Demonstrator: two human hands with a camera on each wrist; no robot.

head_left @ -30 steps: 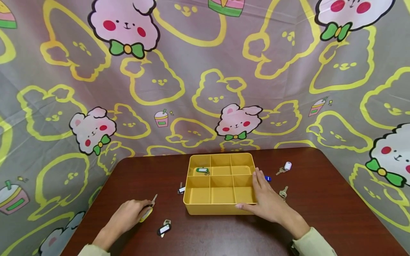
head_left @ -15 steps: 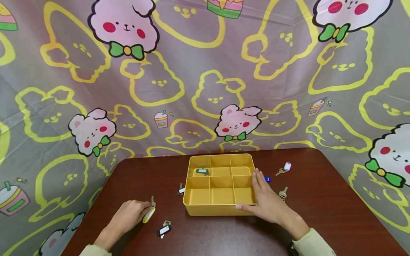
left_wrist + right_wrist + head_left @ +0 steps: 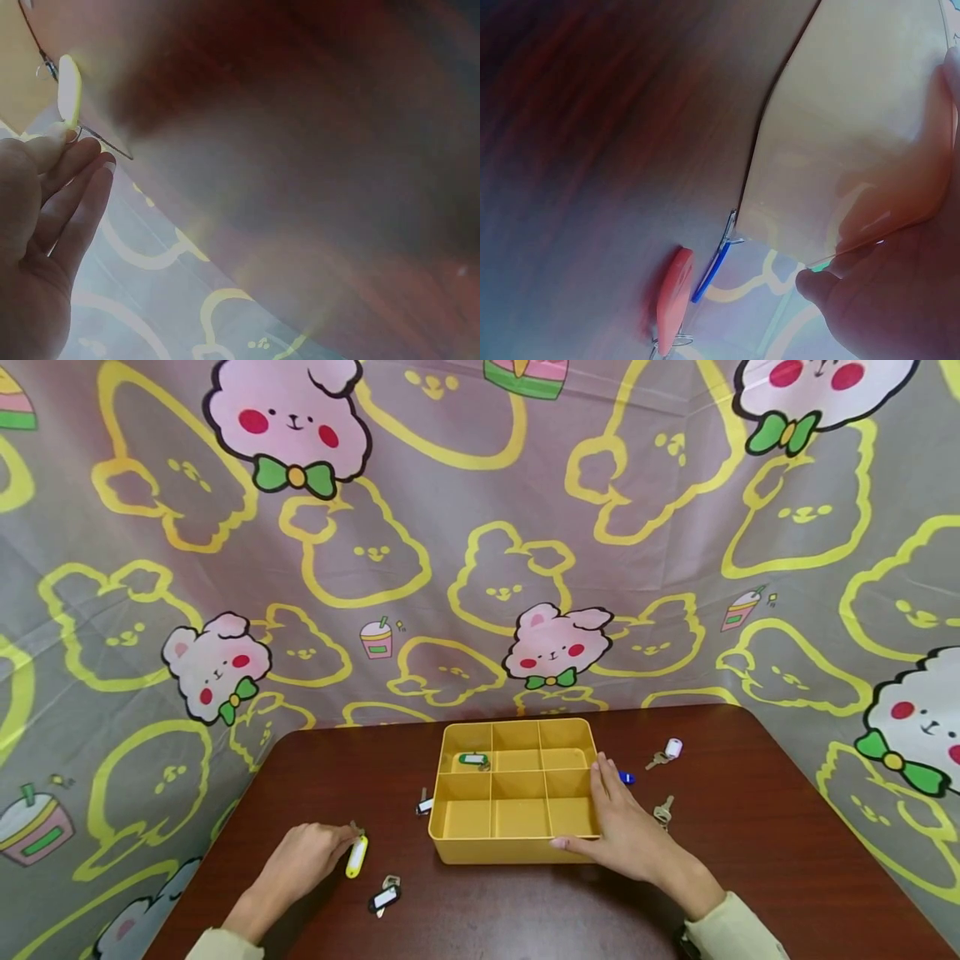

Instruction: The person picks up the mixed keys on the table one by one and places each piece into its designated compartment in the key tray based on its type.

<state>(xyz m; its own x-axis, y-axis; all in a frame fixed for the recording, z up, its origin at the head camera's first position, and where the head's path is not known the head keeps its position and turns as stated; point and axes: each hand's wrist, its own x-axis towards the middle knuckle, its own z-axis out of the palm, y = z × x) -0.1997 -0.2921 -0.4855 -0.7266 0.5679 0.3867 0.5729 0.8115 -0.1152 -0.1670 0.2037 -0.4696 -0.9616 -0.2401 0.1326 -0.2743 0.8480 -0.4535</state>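
Pinches a yellow key tag [image 3: 357,857] by one end between left hand [image 3: 303,856] thumb and fingertips, with its key [image 3: 111,145] jutting past, toward the left edge of the tabletop [image 3: 510,918]. Cannot tell of any contact between tag and tabletop. Rests the right hand [image 3: 630,831], with straight fingers and thumb spread well away, on the right wall and near right corner of the yellow box [image 3: 517,852].

Could drop the tag through a slack pinch on so narrow an end. Could knock the black tag [image 3: 385,898], toward the near edge, with a low swing. Could shove the box into the white-labelled tag [image 3: 425,807] just beside its left wall by leaning too hard with the right hand.

Works on dark red-brown grain, with a pale sheen toward the near edge. Faces a grey cloth [image 3: 450,577] beyond the far edge, printed with yellow outlines and red-cheeked rabbits.
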